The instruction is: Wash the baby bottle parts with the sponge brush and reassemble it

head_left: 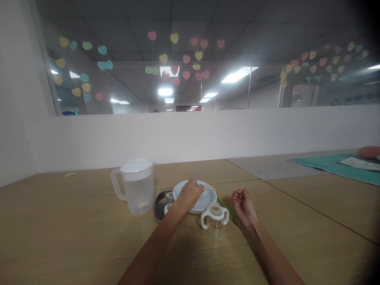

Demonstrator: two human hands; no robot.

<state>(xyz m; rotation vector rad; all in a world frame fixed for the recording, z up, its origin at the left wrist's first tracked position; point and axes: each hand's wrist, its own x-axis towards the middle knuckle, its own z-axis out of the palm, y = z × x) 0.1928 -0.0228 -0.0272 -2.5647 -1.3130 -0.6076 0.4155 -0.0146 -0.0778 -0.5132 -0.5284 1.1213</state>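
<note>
My left hand [190, 196] reaches over a white plate [209, 202], fingers bent and drawn together; a small pale piece shows at the fingertips, too blurred to name. To the right, my right hand [245, 206] is raised beside the plate with its fingers curled in and nothing visible in them. Between my forearms stands an open baby bottle [215, 221] with two white handles and red lettering. A green and yellow utensil [230, 210] lies slanted between the plate and my right hand. Partly behind my left forearm, a metal tray [159, 206] holds small clear and white parts [169, 197].
A clear plastic pitcher [139, 194] with water-like contents stands at the left. A teal cloth [332, 165] with a white sheet on it lies at the far right. Behind the table rise a white wall [190, 138] and a window with heart-shaped notes.
</note>
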